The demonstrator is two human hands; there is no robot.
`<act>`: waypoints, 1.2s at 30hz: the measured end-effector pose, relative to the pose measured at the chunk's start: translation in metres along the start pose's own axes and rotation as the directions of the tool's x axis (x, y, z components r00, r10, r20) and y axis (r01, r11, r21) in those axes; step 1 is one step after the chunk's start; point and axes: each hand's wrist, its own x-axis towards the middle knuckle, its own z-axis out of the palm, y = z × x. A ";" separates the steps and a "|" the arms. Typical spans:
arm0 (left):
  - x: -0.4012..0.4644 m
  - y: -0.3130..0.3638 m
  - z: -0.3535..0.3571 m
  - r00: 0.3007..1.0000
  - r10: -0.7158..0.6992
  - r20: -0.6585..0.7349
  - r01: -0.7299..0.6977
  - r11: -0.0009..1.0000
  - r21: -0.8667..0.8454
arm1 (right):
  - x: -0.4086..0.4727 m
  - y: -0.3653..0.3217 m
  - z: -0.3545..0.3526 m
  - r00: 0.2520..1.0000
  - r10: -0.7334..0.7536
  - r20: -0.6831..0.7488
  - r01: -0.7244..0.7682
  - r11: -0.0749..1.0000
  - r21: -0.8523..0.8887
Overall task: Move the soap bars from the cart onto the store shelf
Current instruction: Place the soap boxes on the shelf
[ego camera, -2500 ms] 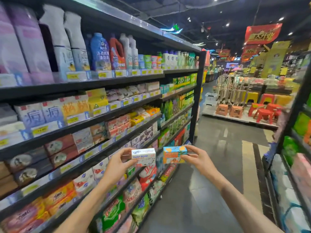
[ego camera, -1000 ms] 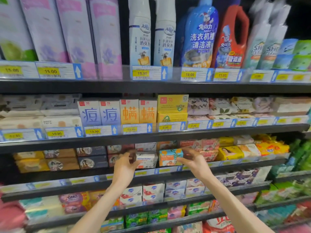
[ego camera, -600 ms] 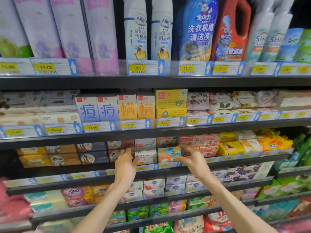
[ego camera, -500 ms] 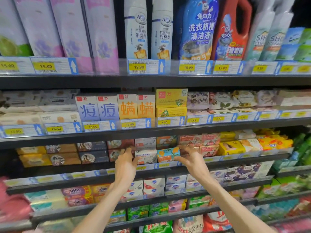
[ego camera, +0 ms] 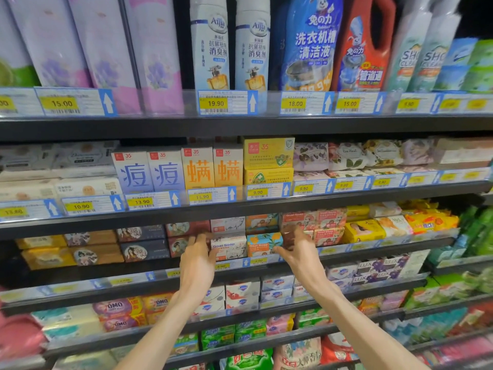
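Left grip (ego camera: 197, 259): your fingers rest against the white Goat Soap box (ego camera: 229, 247), partly curled, not closed around it.
Right grip (ego camera: 298, 249): your fingertips touch the teal Goat Soap box (ego camera: 262, 244).
Location: both boxes sit side by side at the shelf (ego camera: 373, 248) front edge.

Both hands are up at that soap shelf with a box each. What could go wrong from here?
1. The white Goat Soap box at the left hand sits at the shelf's front edge; letting go early might tip it off.
2. The teal-and-orange Goat Soap box by the right hand is squeezed against neighbouring pink Goat Soap boxes; pushing could shove those askew.
3. The two boxes touch, so nudging one may skew the other.
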 end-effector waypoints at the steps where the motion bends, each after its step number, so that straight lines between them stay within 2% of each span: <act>1: 0.000 0.000 0.000 1.000 -0.003 0.000 0.003 1.000 0.013 | 0.000 -0.001 0.000 1.000 0.019 -0.002 -0.019 1.000 0.010; 7: 0.000 -0.001 0.000 1.000 -0.029 0.008 0.028 0.998 0.064 | 0.006 -0.005 0.005 0.999 0.048 -0.006 -0.048 0.998 0.035; 16: 0.001 -0.002 -0.002 1.000 0.004 0.019 -0.005 1.000 0.018 | 0.008 -0.009 0.012 0.995 0.098 -0.025 -0.096 0.993 0.073; 19: 0.000 -0.001 -0.001 1.000 0.006 0.019 -0.006 1.000 0.024 | 0.005 -0.009 0.015 0.995 0.089 -0.036 -0.087 0.996 0.036; 21: 0.000 -0.001 -0.001 1.000 0.009 0.014 -0.009 1.000 0.021 | 0.001 -0.009 0.017 0.998 0.028 -0.057 -0.030 0.999 -0.026; 23: 0.000 -0.002 -0.002 1.000 0.013 0.008 -0.013 1.000 0.011 | -0.007 -0.010 0.018 0.992 -0.107 -0.067 0.095 0.982 -0.166; 25: 0.000 -0.003 -0.001 1.000 0.021 0.002 -0.021 1.000 0.014 | -0.019 -0.014 0.021 0.956 -0.292 -0.017 0.272 0.911 -0.311; 27: 0.001 -0.005 0.001 1.000 0.026 0.001 -0.026 0.999 0.022 | -0.030 -0.019 0.024 0.912 -0.408 0.050 0.396 0.840 -0.371; 32: 0.001 -0.002 0.000 1.000 0.020 -0.005 -0.020 1.000 0.018 | -0.035 -0.016 0.037 0.871 -0.485 0.076 0.474 0.790 -0.389; 36: 0.000 -0.001 0.000 1.000 0.011 -0.005 -0.011 1.000 0.011 | -0.033 -0.016 0.045 0.875 -0.481 0.057 0.459 0.786 -0.415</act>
